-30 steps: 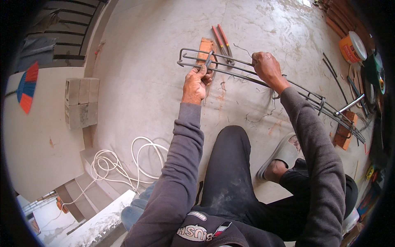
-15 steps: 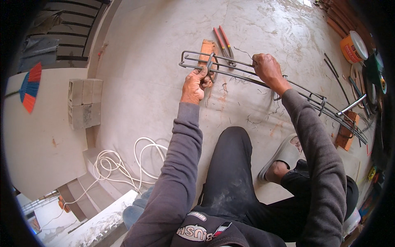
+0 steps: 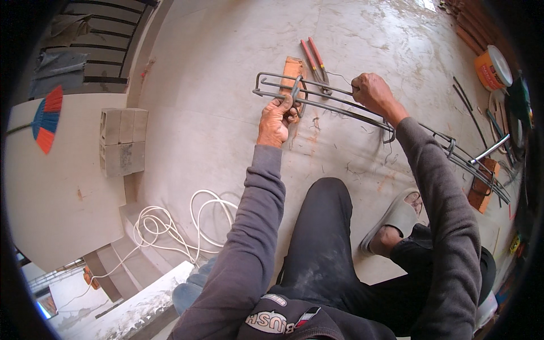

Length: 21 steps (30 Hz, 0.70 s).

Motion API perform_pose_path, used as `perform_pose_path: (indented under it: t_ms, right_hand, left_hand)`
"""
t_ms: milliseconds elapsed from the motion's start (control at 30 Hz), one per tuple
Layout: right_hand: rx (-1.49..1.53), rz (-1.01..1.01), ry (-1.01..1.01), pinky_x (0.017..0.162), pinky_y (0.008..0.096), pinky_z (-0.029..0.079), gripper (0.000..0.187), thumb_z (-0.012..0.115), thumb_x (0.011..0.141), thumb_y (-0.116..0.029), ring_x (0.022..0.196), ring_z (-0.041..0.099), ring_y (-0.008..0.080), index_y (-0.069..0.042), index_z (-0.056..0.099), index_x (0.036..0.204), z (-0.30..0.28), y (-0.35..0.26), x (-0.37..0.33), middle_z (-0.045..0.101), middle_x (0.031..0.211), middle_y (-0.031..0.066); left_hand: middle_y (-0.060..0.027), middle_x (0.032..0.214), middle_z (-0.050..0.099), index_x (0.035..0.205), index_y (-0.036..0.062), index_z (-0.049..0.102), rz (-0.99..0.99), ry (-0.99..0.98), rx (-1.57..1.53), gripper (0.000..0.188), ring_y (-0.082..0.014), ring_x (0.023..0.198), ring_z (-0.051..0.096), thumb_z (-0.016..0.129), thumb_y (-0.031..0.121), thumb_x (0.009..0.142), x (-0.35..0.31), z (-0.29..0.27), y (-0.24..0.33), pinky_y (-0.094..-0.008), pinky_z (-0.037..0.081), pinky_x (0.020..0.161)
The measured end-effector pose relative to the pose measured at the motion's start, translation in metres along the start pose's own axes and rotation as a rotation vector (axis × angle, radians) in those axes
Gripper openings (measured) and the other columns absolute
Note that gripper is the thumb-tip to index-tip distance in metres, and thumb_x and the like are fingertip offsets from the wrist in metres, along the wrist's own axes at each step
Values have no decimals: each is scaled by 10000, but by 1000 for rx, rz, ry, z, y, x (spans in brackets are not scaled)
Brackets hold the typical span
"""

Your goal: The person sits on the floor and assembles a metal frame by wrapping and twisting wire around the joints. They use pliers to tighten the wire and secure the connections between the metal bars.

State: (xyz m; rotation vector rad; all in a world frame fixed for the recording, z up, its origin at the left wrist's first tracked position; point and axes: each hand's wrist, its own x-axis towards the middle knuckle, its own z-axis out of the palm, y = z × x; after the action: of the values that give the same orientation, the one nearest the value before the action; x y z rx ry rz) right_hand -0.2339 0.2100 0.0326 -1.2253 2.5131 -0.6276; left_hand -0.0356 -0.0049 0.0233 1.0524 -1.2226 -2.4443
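Note:
A long cage of dark steel reinforcing bars (image 3: 357,117) runs from the middle toward the lower right, with square stirrups around it. My left hand (image 3: 276,120) is closed at its near left end, thumb and fingers pinching a stirrup (image 3: 298,89) against the lower bar. My right hand (image 3: 376,96) is a fist at the cage's upper bar; a thin tie wire (image 3: 341,77) sticks out of it to the left. Under the left end lies an orange brick (image 3: 293,67), and beside it are pincers (image 3: 318,65) with red handles, jaws toward the cage.
Another brick (image 3: 483,184) supports the cage's right end, near a silver tube (image 3: 491,148). Wire scraps litter the floor. At right stands an orange and white bucket (image 3: 492,69). White cable (image 3: 156,224) lies coiled at left, below stacked grey blocks (image 3: 123,141) and a broom (image 3: 47,120).
The whole view has shifted slightly, so the scene sits a little further right. Both hands keep nearly the same places on the cage, and the wire remains in my right fist.

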Motion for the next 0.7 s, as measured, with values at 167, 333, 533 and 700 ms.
perform_pose_path:
  t_ms: [167,333,533,700]
  right_hand:
    - [-37,37,76,692,510,544,115,561,777,-53,763,663,441,-3,650,725,3,-13,-9,647,757,254]
    - [-31,34,147,689,516,541,117,566,787,-57,761,664,445,-3,647,722,8,-17,-11,648,762,250]
    - [-19,-34,25,651,505,520,137,586,790,-80,701,646,428,-9,626,680,2,-13,1,633,700,224]
    - [72,-206,-1,618,479,491,171,584,801,-122,634,594,411,-22,594,662,10,15,7,603,675,204]
  left_hand:
    - [-74,824,709,927,61,643,32,79,34,213,-101,618,624,785,215,891,-1,1,-5,-236,479,534]
    - [-60,805,704,942,65,636,46,79,46,249,-101,611,630,798,245,881,-1,2,-6,-256,511,565]
    - [-49,771,686,949,65,637,56,85,51,255,-109,602,628,788,262,888,-3,0,-6,-276,538,595]
    - [-47,771,683,958,60,641,48,43,52,259,-113,598,623,783,266,891,-2,6,-6,-277,539,601]
